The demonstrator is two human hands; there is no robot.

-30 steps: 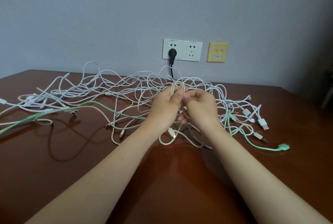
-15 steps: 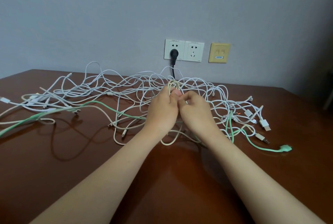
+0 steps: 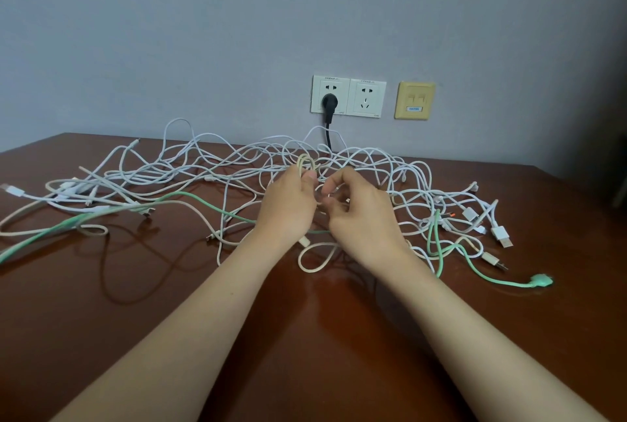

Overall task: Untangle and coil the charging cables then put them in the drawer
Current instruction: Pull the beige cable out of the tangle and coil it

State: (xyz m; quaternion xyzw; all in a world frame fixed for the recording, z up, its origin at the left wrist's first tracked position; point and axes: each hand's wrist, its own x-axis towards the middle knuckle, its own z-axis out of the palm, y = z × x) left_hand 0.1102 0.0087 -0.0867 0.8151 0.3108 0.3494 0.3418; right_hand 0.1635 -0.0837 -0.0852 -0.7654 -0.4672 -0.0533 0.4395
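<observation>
Where the two hands meet: above the middle of the tangle, close together, the thumbs nearly touching.
Left hand (image 3: 288, 207): one; its fingers are closed round a small coil of the cream cable (image 3: 307, 162), and the loops stand up above the thumb.
Right hand (image 3: 359, 218): one; fingers curled, with forefinger and thumb pinching a thin pale strand just beside the left thumb (it looks like the same cream cable, but I cannot be sure).
Cream cable, lower part: one loose loop lies on the surface (image 3: 322, 336) between the two wrists.
Charging cables (image 3: 237, 163): one tangle spread over the far half of the surface, from the left edge to the right side; mostly white, and too crossed to count.
Green cable (image 3: 190, 196): one, as far as I can follow; it runs from the left edge under the hands and ends in one green plug (image 3: 541, 280) at the right.
Pale plugs (image 3: 502, 236): at least four, lying near each other at the right end of the tangle.
Wall: two white sockets (image 3: 367, 98) side by side, one black plug (image 3: 329, 103) in the left one, one yellow plate (image 3: 414, 101) beside them.
</observation>
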